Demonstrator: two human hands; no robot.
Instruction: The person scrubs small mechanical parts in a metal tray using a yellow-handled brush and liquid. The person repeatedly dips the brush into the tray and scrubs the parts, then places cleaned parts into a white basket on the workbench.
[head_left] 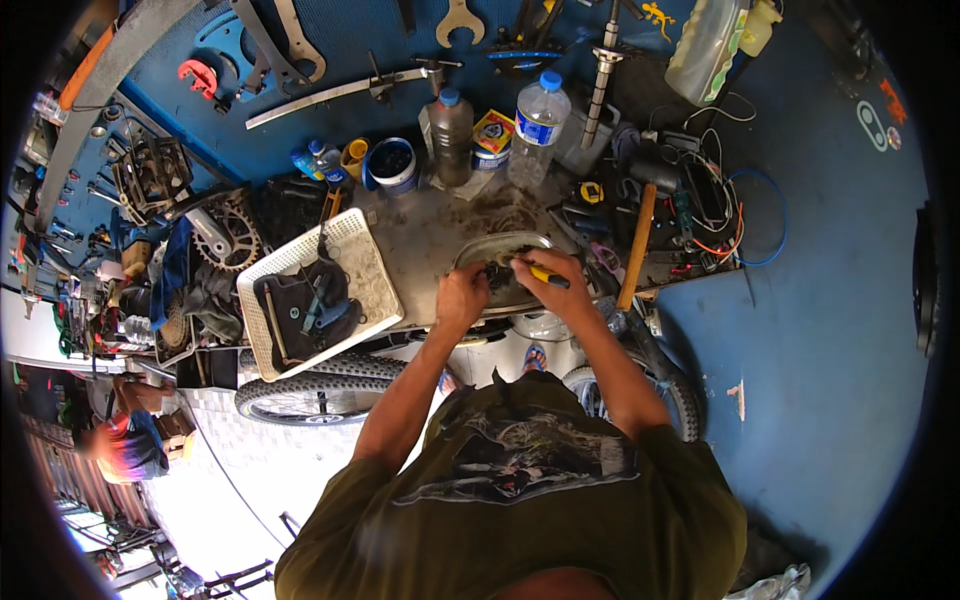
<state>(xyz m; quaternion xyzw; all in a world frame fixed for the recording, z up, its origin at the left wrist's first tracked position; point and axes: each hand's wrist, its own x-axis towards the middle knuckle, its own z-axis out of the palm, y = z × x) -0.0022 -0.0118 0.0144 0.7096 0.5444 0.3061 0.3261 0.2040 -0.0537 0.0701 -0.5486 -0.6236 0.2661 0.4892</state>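
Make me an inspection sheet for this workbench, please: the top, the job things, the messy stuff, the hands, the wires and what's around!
Surface: grey bench, dark smears near the back.
Job's things: metal tray; yellow-and-black tool; tray contents too dark to name.
Clutter: white basket with dark cloth on the left; clear bottle among tubs behind.
Hands: right hand grips the tool; left hand at the tray's left, grip unclear.
Cables: loose, tangled cables on the right.
Surroundings: blue wall with hanging tools; another person far left.
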